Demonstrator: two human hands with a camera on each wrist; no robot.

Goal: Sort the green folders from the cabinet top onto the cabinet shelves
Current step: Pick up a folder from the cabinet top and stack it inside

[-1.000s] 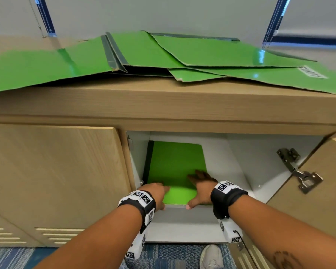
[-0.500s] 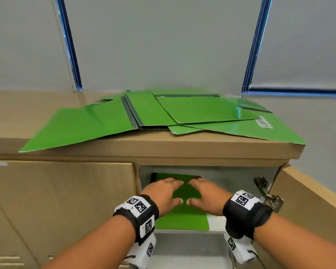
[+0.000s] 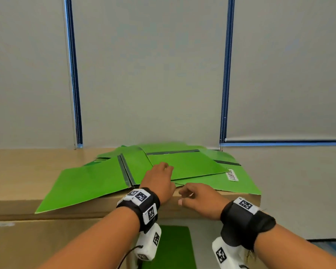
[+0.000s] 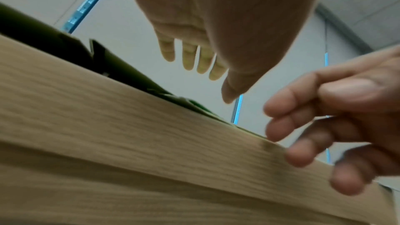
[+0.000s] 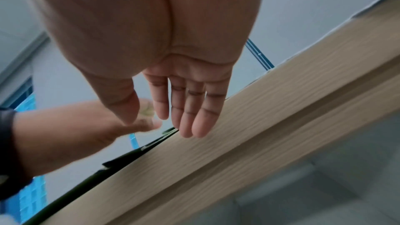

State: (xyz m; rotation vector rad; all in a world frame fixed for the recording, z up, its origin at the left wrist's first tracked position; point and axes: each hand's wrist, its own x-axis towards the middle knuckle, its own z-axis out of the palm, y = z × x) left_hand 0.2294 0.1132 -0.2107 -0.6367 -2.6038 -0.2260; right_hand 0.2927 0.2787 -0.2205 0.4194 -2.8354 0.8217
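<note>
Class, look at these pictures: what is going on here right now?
A person is clearing green folders off a wooden cabinet top. Both hands reach toward the pile and hold nothing: the left hand is over the folders, the right hand at the cabinet's front edge. One folder already lies on a shelf below.

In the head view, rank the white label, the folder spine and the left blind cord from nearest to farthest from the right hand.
From the right hand, at the cabinet's front edge:
1. White label, up and to its right on the bottom folder.
2. Folder spine, to its left, past the left hand.
3. Left blind cord, far left against the window.
</note>
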